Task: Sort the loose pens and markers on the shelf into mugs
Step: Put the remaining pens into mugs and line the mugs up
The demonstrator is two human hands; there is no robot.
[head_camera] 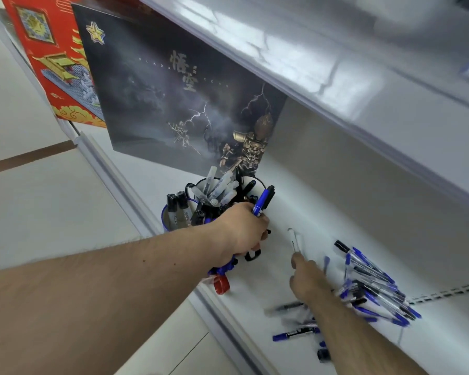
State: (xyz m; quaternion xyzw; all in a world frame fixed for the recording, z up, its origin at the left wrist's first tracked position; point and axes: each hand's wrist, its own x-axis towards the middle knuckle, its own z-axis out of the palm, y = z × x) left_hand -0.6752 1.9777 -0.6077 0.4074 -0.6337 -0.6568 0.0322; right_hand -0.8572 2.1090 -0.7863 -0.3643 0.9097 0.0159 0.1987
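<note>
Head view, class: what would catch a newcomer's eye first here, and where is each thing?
First, the left hand at centre, gripping a bundle of markers beside the mugs already stuffed with pens. Next, the dark poster box standing behind the mugs, with a red box at its left. Lastly, the right hand pinching a white pen, with loose blue pens heaped on the shelf at lower right.

bright, motion-blurred, glare on shelf (322, 66)

White shelf (322, 212): mugs (251, 189), loose pens (377, 288)
</note>
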